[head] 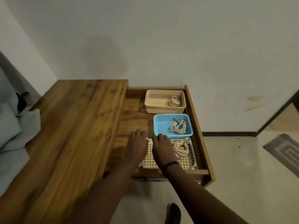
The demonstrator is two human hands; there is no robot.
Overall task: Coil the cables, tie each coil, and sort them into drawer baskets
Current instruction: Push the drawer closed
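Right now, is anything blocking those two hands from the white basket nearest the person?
Nothing visible does. Both the left hand and the right hand already rest on the white basket at its far-left part. The blue basket sits just behind it, and the cable coil lies to the right of the hands.
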